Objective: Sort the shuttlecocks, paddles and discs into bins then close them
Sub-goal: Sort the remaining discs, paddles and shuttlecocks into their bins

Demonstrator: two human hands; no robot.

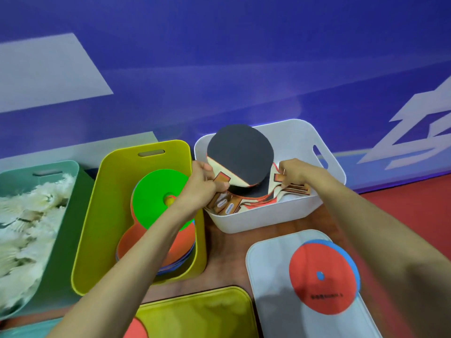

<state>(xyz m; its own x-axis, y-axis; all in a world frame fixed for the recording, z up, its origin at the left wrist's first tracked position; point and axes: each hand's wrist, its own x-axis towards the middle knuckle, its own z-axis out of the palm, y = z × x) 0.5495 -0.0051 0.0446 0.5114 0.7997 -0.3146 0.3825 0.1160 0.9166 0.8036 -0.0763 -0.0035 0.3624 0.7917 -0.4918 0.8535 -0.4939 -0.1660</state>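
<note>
A white bin [300, 140] holds several table-tennis paddles. The top paddle [240, 154], black-faced, tilts up against the bin's back. My left hand [205, 181] grips that paddle's handle at the bin's left edge. My right hand [295, 173] pinches the handle of another paddle [296, 189] on the bin's right side. A yellow bin [107, 203] in the middle holds a green disc [156, 193] over orange and blue discs. A teal bin [70, 186] at the left is full of white shuttlecocks [26, 215].
A white lid [271, 276] lies in front of the white bin with a red disc [322, 276] on a blue one on top. A yellow lid [202, 311] lies at the bottom centre with an orange disc [135, 329] on its corner. A blue wall stands behind.
</note>
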